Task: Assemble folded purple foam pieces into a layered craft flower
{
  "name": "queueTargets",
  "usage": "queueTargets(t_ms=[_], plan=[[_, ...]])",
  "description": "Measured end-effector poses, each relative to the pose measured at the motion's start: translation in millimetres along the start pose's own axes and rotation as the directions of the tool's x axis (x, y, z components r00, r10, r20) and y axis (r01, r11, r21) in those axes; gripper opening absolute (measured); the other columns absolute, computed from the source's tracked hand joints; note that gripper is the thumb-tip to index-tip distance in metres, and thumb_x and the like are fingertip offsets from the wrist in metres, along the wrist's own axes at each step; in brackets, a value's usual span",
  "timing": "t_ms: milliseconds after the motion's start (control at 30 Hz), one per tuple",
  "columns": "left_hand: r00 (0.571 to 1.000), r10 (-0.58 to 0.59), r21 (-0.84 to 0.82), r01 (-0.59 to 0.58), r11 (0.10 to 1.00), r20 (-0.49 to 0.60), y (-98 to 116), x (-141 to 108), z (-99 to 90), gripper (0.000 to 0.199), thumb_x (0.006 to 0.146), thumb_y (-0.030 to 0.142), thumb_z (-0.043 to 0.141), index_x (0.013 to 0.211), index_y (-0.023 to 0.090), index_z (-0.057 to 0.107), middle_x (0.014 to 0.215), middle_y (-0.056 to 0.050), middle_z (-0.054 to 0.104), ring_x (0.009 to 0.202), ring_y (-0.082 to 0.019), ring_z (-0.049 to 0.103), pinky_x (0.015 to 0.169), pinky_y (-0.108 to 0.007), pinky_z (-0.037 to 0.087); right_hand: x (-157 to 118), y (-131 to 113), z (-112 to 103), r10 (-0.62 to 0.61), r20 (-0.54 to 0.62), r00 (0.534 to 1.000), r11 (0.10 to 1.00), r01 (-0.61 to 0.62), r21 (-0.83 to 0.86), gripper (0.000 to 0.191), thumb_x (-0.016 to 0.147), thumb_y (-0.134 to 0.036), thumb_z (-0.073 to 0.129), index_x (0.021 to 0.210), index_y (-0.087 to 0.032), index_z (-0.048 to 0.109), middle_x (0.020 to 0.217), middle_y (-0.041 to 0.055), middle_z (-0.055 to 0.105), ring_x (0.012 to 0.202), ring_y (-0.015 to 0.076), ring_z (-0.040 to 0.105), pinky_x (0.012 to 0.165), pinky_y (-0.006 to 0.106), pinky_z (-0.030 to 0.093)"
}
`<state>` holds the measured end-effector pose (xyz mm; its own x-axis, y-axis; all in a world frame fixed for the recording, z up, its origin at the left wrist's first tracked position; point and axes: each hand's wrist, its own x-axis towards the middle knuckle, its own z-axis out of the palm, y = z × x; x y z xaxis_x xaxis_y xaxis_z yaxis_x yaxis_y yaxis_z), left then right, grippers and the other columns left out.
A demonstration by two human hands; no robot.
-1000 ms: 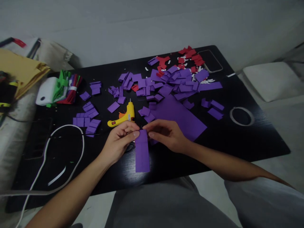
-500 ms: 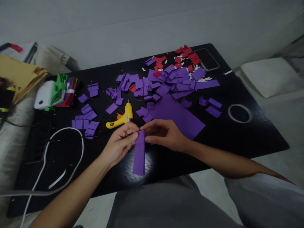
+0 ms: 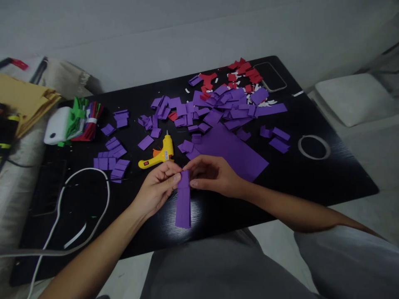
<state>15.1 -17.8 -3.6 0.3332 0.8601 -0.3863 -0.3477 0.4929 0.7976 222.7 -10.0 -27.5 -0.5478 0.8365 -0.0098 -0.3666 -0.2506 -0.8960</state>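
Note:
A long folded purple paper strip (image 3: 183, 207) hangs upright near the table's front edge. My left hand (image 3: 160, 187) pinches its upper left side between thumb and fingers. At its top right, my right hand (image 3: 215, 176) has its fingertips and thumb closed on the strip's edge. Just beyond my left hand lies a yellow glue gun (image 3: 162, 153), nozzle pointing away. A large purple sheet (image 3: 230, 149) is behind my right hand, partly under a heap of folded purple pieces (image 3: 218, 104).
On the black table (image 3: 249, 211) are red scraps (image 3: 254, 74), a tape ring (image 3: 314, 147), a phone-shaped outline (image 3: 270, 77) and purple pieces (image 3: 106, 162). A white cable (image 3: 107, 199) loops at left, near bundled green and red strips (image 3: 79, 118).
The lower end of the purple strip has swung slightly to the right. Both hands keep their hold on it, and the view has shifted very slightly.

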Motion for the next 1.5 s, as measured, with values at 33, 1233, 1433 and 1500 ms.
queueTargets(t_ms=[33, 1233, 1433, 1500], plan=[[1.000, 0.002, 0.003, -0.002, 1.000, -0.006, 0, 0, -0.3, 0.027, 0.071, 0.027, 0.097, 0.079, 0.015, 0.074, 0.065, 0.003, 0.066, 0.051, -0.002, 0.055, 0.048, -0.008, 0.043, 0, 0, 0, 0.002, 0.002, 1.000, 1.000, -0.002, 0.001, 0.034, 0.082, -0.022, 0.088, 0.113, -0.020, 0.074, 0.093, 0.0006, 0.075, 0.086, 0.0117, 0.072, 0.081, 0.025, 0.060], [0.992, 0.120, 0.189, -0.113, 0.976, -0.030, -10, -2, -7.7, 0.016, 0.082, 0.028, 0.088, 0.086, 0.018, 0.075, 0.067, 0.003, 0.070, 0.058, -0.008, 0.063, 0.059, -0.017, 0.049, 1, 2, 1, -0.398, 0.003, 0.917, 0.716, 0.313, -0.624, 0.019, 0.089, -0.009, 0.069, 0.097, -0.021, 0.082, 0.103, 0.0061, 0.082, 0.091, 0.0149, 0.079, 0.081, 0.026, 0.064], [0.995, 0.091, 0.187, -0.083, 0.979, -0.032, -9, -2, -7.4, 0.017, 0.081, 0.029, 0.088, 0.083, 0.019, 0.074, 0.066, 0.002, 0.068, 0.058, -0.009, 0.061, 0.057, -0.018, 0.047, -1, 1, 2, -0.441, 0.025, 0.897, 0.653, 0.340, -0.677, 0.021, 0.090, -0.012, 0.069, 0.098, -0.025, 0.083, 0.109, 0.0058, 0.082, 0.096, 0.0173, 0.079, 0.090, 0.033, 0.064], [0.996, 0.086, 0.212, -0.080, 0.974, -0.017, -9, -1, -8.9, 0.018, 0.083, 0.031, 0.087, 0.083, 0.018, 0.074, 0.067, 0.002, 0.067, 0.058, -0.010, 0.060, 0.057, -0.019, 0.047, -1, 0, 2, -0.423, 0.016, 0.906, 0.679, 0.328, -0.657, 0.020, 0.090, -0.012, 0.070, 0.097, -0.025, 0.083, 0.108, 0.0058, 0.082, 0.095, 0.0175, 0.079, 0.089, 0.033, 0.064]])
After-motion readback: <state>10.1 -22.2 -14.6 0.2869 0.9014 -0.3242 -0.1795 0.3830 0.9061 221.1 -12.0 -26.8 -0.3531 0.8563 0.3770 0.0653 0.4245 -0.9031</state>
